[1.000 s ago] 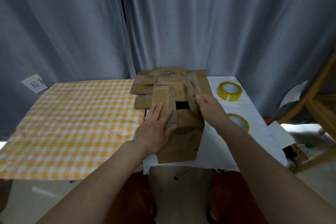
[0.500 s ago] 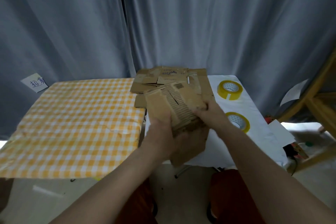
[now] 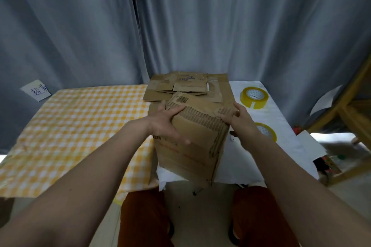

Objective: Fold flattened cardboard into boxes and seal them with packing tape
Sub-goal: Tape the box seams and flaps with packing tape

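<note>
A worn brown cardboard box point(image 3: 192, 146), folded into shape, is held up over the table's near edge with its torn, barcoded top flaps closed. My left hand point(image 3: 167, 124) grips its upper left corner, thumb over the top flap. My right hand point(image 3: 237, 117) grips the upper right corner, fingers curled on the flap. A stack of flattened cardboard point(image 3: 186, 86) lies behind the box. Two yellowish rolls of packing tape sit on the white cloth to the right: one far point(image 3: 254, 97), one near point(image 3: 268, 132), partly hidden by my right wrist.
A yellow checked tablecloth point(image 3: 80, 126) covers the table's left part, a white cloth point(image 3: 281, 118) the right. Grey curtains hang behind. A paper note point(image 3: 36, 90) is at the far left. A wooden frame point(image 3: 341, 110) and clutter stand on the right.
The box was lifted off the table and turned. Its flaps went from being folded down to closed. Both hands moved to its upper corners.
</note>
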### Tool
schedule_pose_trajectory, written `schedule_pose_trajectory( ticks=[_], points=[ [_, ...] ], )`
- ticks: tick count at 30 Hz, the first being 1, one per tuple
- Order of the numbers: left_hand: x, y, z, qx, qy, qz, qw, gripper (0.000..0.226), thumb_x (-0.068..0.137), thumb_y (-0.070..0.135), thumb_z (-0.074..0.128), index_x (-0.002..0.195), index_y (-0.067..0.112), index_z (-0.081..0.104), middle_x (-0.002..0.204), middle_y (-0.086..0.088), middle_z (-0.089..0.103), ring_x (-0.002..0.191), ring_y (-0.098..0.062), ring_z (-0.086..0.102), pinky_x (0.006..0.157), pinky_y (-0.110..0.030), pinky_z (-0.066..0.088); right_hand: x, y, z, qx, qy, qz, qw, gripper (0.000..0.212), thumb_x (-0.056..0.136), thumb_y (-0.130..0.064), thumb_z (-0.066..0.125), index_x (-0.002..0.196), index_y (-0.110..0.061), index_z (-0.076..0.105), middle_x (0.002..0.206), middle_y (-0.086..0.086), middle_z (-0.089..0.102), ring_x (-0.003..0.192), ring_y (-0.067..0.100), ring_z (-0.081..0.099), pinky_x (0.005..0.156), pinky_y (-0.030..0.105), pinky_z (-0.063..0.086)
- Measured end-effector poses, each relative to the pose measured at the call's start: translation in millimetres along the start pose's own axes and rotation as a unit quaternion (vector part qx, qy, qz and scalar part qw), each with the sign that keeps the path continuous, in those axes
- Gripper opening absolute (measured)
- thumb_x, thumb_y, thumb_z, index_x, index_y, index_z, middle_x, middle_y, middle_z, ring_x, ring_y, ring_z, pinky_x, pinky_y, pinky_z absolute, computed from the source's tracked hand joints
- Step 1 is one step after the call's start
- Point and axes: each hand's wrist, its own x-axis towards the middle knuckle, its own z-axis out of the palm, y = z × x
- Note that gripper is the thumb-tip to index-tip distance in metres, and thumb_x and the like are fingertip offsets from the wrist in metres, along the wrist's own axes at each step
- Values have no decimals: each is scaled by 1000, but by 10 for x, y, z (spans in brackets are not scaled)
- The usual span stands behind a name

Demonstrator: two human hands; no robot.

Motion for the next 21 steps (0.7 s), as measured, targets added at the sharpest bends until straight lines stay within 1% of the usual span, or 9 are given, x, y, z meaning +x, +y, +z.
schedule_pose_trajectory(
  ticks=[2, 4, 7, 10, 12, 13, 16, 17, 21],
  points=[
    [-8, 46, 44, 0, 14, -6, 1000, 127, 47, 75, 77, 147, 55, 1, 158, -2, -19, 149, -30, 2, 119, -44, 21, -33, 99, 74, 66, 14, 12, 998, 73, 85, -29, 69, 145, -26, 28, 138, -4, 43, 123, 22, 47, 96, 41, 45],
    [-74, 138, 144, 10, 36, -20, 999, 131, 48, 77, 75, 149, 48, -2, 159, -5, -12, 147, -32, 14, 117, -43, 26, -2, 98, 122, 91, 23, 17, 995, 69, 87, -25, 66, 145, -25, 29, 139, -1, 42, 122, 25, 48, 101, 46, 44],
    [-199, 329, 333, 33, 90, -48, 994, 127, 59, 73, 73, 153, 32, -1, 156, -13, 3, 140, -32, 28, 110, -40, 34, 160, -66, 111, 14, -2, 27, 1000, 55, 94, -17, 55, 144, -23, 34, 137, 4, 45, 113, 24, 53, 87, 36, 51],
    [-211, 362, 473, 51, 161, -77, 983, 128, 57, 80, 68, 153, 29, -1, 147, -16, 15, 134, -33, 29, 102, -41, 40, 319, -197, 98, -21, -38, 24, 999, 49, 97, -14, 49, 143, -24, 37, 140, 6, 45, 99, 19, 58, 80, 31, 52],
    [-176, 313, 503, 33, 171, -90, 981, 128, 55, 83, 65, 152, 31, 0, 144, -15, 17, 133, -33, 27, 100, -42, 41, 358, -220, 103, -49, -50, 20, 997, 48, 98, -16, 48, 144, -23, 36, 142, 6, 43, 99, 18, 56, 79, 29, 48],
    [-157, 286, 508, 20, 172, -90, 981, 127, 55, 84, 65, 152, 32, 1, 147, -15, 14, 136, -33, 23, 102, -42, 39, 373, -213, 103, -52, -59, 21, 997, 49, 98, -18, 48, 145, -23, 35, 143, 6, 43, 103, 19, 55, 80, 29, 48],
    [-107, 218, 514, -26, 171, -58, 983, 130, 56, 81, 66, 154, 28, 0, 157, -10, -22, 148, -31, -2, 116, -43, 24, 320, -138, 58, -59, -79, 16, 995, 53, 97, -27, 51, 147, -26, 32, 141, 4, 47, 117, 22, 53, 92, 34, 47],
    [-90, 197, 514, -39, 173, -44, 983, 131, 57, 79, 68, 154, 25, 0, 156, -6, -28, 149, -29, -3, 118, -41, 22, 283, -93, 29, -58, -86, 11, 995, 55, 96, -29, 52, 147, -28, 32, 141, 3, 47, 119, 22, 52, 96, 37, 47],
    [-54, 169, 525, -37, 201, 3, 979, 129, 58, 78, 69, 155, 24, 4, 157, 4, -24, 148, -21, 5, 116, -36, 24, 105, 134, -41, -35, -66, -33, 997, 62, 95, -30, 55, 149, -27, 25, 138, -11, 41, 124, 12, 43, 105, 33, 38]
  ],
)
